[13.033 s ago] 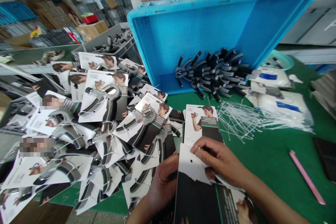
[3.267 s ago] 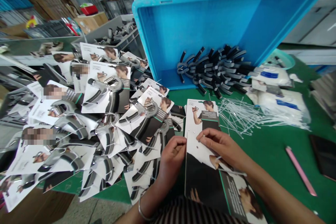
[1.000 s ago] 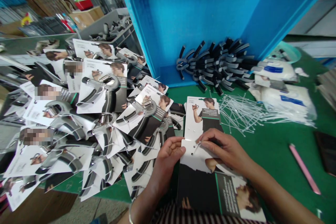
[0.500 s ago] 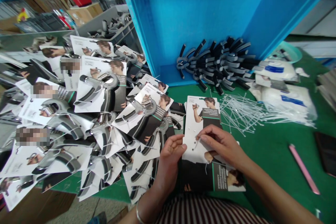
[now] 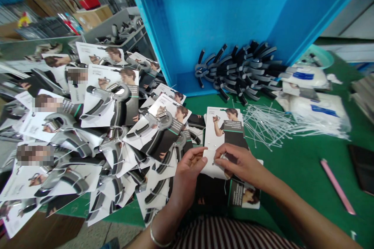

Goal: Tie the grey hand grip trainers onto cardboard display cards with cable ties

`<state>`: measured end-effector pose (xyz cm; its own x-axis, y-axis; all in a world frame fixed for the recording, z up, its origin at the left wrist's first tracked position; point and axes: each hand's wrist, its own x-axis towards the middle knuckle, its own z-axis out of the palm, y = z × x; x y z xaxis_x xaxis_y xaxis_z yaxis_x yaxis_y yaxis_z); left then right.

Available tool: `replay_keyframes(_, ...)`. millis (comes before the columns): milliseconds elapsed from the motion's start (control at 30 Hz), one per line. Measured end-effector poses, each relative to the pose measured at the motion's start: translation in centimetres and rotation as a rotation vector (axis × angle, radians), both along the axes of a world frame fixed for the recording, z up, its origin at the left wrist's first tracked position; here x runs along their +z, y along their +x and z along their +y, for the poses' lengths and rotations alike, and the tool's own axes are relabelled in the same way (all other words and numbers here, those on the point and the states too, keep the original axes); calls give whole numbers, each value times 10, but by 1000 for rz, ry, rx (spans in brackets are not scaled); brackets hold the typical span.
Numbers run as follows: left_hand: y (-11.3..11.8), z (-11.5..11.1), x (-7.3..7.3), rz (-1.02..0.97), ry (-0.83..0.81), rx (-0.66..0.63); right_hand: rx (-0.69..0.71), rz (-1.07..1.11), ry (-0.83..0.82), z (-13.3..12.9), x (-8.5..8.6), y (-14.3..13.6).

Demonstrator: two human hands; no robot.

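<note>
A printed card (image 5: 212, 163) lies partly over another card (image 5: 233, 128) in front of me. My left hand (image 5: 191, 165) pinches the upper card's left edge between thumb and fingers. On the card's right side, my right hand (image 5: 233, 159) has its fingertips pressed together near small holes; a thin white tie hangs below it, and what the fingertips grip is hidden. Several carded hand grips (image 5: 106, 97) are piled at the left. Beyond the cards, loose hand grips (image 5: 242, 70) lie at the opening of the blue bin (image 5: 216, 15).
White zip ties (image 5: 265, 124) spread right of the cards, beside plastic bags (image 5: 318, 111). A pink stick (image 5: 337, 186) and a dark phone (image 5: 362, 167) lie at the right. Behind the pile stands a grey crate (image 5: 137, 37).
The upper card has tilted and shifted slightly left. My right hand has moved a little left and down, its fingers more curled. The tie end near its fingertips is now hidden.
</note>
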<state>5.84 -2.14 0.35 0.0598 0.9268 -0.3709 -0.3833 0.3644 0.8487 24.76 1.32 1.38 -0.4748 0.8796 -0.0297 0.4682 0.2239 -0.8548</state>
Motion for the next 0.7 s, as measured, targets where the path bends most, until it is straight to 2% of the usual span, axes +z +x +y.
replay_keyframes(167,1,-3,-2,12,6,4,-84,-82,-16,-6,-4,-2)
replay_keyframes(400,1,-5,-8,41,-17,56,-139,-303,179,-10,-3,-10)
replay_keyframes(567,-1,-6,-9,52,-11,47,-90,-263,158,-11,-9,-9)
replay_keyframes(700,-3,-6,-11,118,-9,-16,-19,-227,84,-11,-10,-5)
